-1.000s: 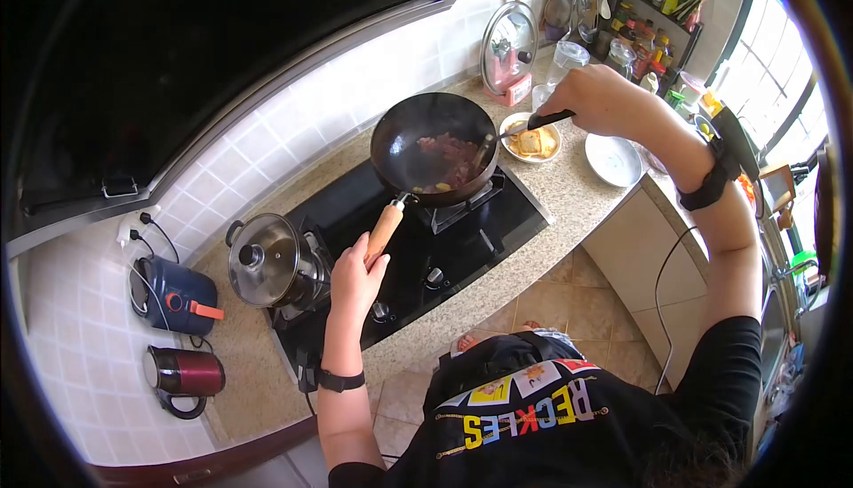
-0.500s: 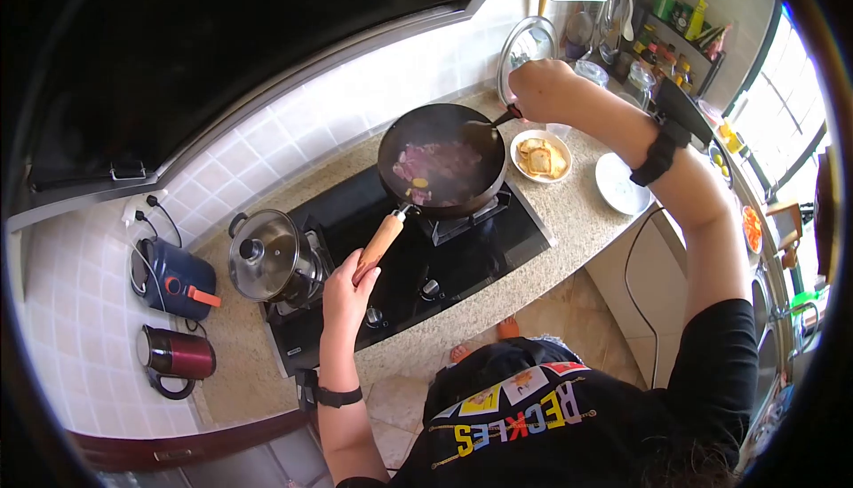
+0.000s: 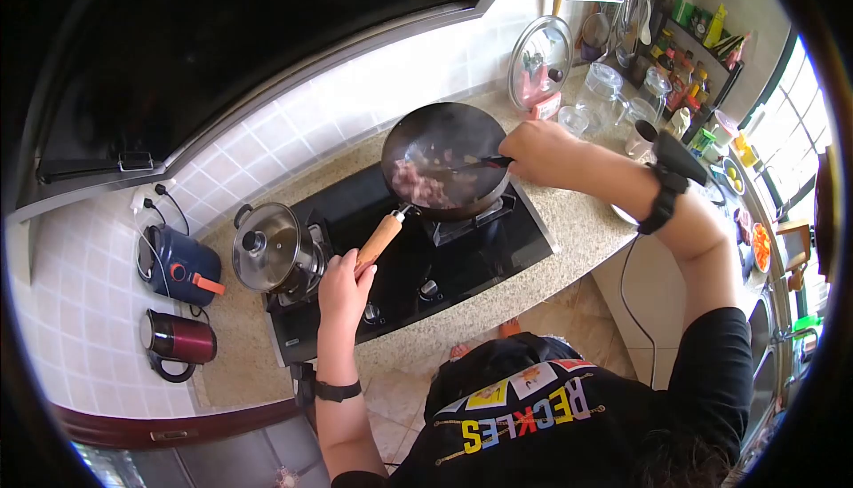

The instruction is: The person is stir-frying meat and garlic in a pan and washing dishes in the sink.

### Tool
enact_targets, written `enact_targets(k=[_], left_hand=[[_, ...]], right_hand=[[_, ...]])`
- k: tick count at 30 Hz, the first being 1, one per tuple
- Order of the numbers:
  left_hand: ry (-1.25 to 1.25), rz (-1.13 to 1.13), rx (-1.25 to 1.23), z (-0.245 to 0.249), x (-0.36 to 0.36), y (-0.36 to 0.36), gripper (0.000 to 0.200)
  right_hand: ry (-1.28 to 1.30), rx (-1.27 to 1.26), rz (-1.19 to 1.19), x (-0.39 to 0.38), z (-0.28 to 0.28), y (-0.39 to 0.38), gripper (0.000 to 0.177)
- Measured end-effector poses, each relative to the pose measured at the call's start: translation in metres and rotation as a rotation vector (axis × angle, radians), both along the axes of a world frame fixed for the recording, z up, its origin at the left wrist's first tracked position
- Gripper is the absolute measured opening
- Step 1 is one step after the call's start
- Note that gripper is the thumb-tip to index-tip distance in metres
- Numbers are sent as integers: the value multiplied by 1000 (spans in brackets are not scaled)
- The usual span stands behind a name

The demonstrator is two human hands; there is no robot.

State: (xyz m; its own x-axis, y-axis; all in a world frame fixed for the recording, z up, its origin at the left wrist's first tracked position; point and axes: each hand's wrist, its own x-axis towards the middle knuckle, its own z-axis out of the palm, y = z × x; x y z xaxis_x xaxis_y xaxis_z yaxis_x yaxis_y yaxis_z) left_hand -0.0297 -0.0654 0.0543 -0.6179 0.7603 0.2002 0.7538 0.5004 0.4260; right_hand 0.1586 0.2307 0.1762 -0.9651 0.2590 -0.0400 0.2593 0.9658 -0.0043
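My left hand is wrapped round the wooden handle of a dark wok, which sits on the gas hob's right burner. Inside the wok, sliced meat, pinkish and partly browned, lies heaped toward the left, with light steam above it. My right hand grips the black handle of a spatula over the wok's right rim. The spatula's blade reaches into the wok near the meat and is blurred.
A glass-lidded pot stands on the left burner. Further left are a red kettle and a dark blue appliance. A pan lid leans on the wall behind. Glass jugs and bottles crowd the back right corner.
My right hand has lowered, bringing the spatula further into the wok. The meat has shifted into a tighter heap on the left. My right forearm now hides the bowl of yellowish food.
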Motion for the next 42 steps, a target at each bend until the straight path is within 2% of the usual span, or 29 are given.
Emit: enact_targets(k=[5,7,9,10,12,17,19,20,23,24,26,27,31,33,35,36,38,39,41,42], left_hand=[[42,-3,36,-8,-2,3,35],[30,-23,76,-11,-2,1,35],[24,-23,68,-12,-2,1,35],[18,-20,62,-12,-2,0,35],[-4,-29,57,-13,-1,-1,35],[-28,-41,98,-18,-3,-3,35],[-11,-40,111,-20,-4,-3,34],[-13,-42,112,-19,-4,-3,34],[-40,-40,93,-14,-2,-3,32],[-48,-39,95,-15,-2,-2,32],[-49,-38,89,-16,-4,-2,31],[-51,-43,90,-18,-4,0,31],[-16,-41,109,-22,-6,-3,32],[-7,-45,120,-22,-5,-2,33],[-16,-30,100,-21,-4,-2,34],[-14,-21,102,-19,-4,-3,34],[-8,-16,96,-17,-2,-3,35],[-7,-12,98,-17,-2,-4,35],[-60,-35,131,-19,-5,-4,35],[-58,-29,134,-18,-4,-3,35]], right_hand=[[10,104,113,33,53,-25,12],[2,127,158,31,46,-37,12],[-155,234,208,10,20,-45,22],[-154,231,204,3,4,-42,22],[-137,230,15,-11,-18,-32,33],[29,246,-154,-10,-31,-15,41],[79,211,-97,-15,-58,-6,45],[77,224,65,-9,-71,1,44],[-33,201,190,20,-60,1,41],[37,289,284,31,-61,11,37],[-75,391,194,44,-12,-2,34],[-45,435,168,50,7,0,32],[16,368,166,59,62,-6,31],[-4,327,176,50,59,-15,30],[-97,510,190,31,26,-28,26],[-94,511,198,21,16,-26,26],[-155,338,-20,4,2,-19,19],[-153,341,-16,1,9,-15,19],[-108,81,-239,-4,35,-1,24],[-106,84,-234,-7,45,5,24]])
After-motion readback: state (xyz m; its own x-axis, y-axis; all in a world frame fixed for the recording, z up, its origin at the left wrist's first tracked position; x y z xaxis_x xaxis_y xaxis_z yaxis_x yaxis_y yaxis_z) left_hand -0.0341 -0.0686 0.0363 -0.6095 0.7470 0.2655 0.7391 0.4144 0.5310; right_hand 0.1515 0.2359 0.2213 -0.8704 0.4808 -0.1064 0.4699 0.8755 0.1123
